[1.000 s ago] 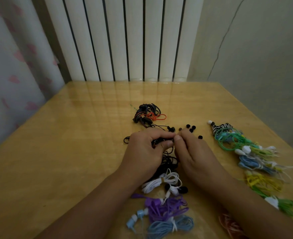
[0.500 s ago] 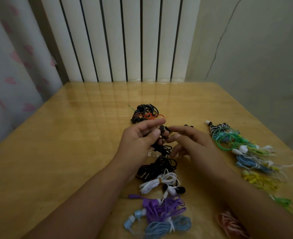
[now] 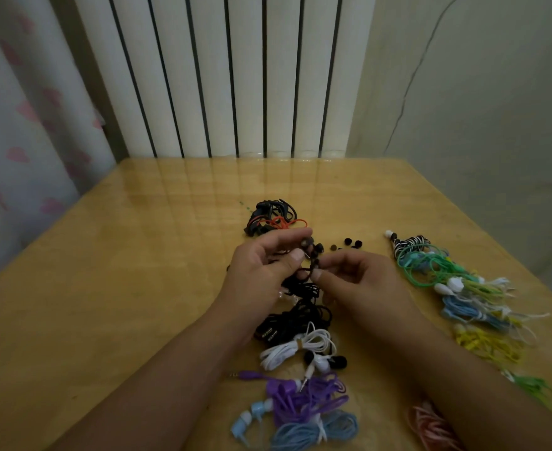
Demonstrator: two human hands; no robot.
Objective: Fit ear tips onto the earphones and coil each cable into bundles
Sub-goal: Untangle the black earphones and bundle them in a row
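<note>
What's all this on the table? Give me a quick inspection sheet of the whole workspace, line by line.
Surface: glossy wooden table.
Job's things: black earphones held up; loose black ear tips behind.
Clutter: coloured earphone bundles right; white bundle and purple bundle near.
Grips: left hand and right hand both pinch the black earphones.
Cables: black cable pile under the hands.
Surroundings: white radiator, curtain, wall.
</note>
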